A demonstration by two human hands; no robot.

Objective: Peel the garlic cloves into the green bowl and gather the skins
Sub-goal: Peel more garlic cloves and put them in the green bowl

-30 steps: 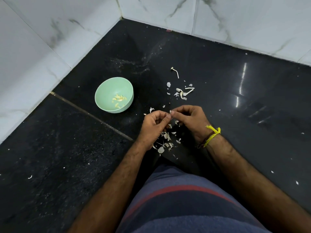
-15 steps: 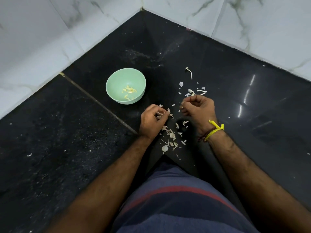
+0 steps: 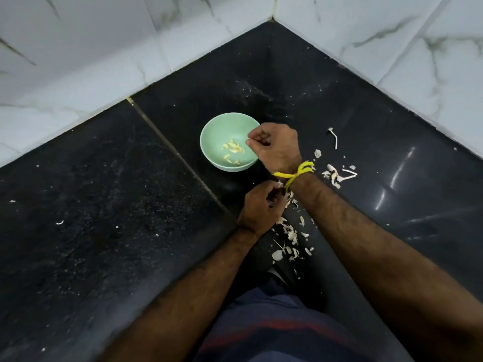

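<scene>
The right hand [image 3: 277, 147] has its fingers [image 3: 252, 138] curled over the green bowl's [image 3: 209, 145] three-o'clock rim; whether they pinch a clove is unclear. Peeled cloves [image 3: 233, 152] lie inside the bowl. At five o'clock of the bowl, the left hand [image 3: 261, 210] clenches skins [image 3: 288, 235], more littering the floor [image 3: 104, 231].

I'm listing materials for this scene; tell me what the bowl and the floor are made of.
Bowl: probably plastic or melamine, matte pale green, uniform colour with a smooth thin rim. Floor: looks like polished black stone or glazed tile, with glossy streaked reflections and a grout line.
</scene>
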